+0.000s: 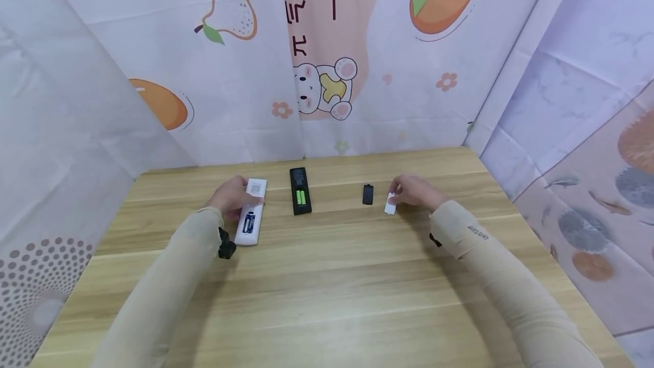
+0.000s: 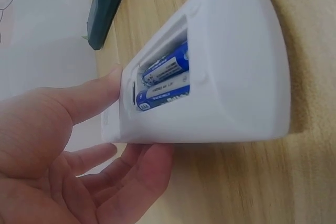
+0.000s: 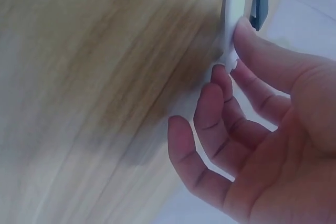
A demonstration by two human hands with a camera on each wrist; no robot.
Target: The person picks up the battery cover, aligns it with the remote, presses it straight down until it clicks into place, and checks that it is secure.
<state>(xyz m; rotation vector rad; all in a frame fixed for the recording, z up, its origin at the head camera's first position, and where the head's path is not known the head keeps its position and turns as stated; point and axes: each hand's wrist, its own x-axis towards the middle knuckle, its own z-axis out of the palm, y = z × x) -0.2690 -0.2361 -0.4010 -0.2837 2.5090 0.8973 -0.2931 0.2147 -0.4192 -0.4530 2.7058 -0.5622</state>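
My left hand [image 1: 232, 195] grips a white remote control [image 1: 251, 214] by its edges at the table's left. Its back faces up, and two blue batteries [image 2: 165, 80] lie in the uncovered compartment, as the left wrist view shows. Over at the right, my right hand [image 1: 413, 191] pinches a small white battery cover [image 1: 390, 204] between thumb and fingers. In the right wrist view the cover [image 3: 234, 19] is seen nearly edge-on, its lower end at the fingertips.
A black remote control [image 1: 300, 191] with two green batteries [image 1: 301, 197] in its uncovered compartment lies between the hands. A black battery cover [image 1: 368, 194] lies left of my right hand. Behind the wooden table [image 1: 327, 294] hangs a patterned curtain [image 1: 235, 95].
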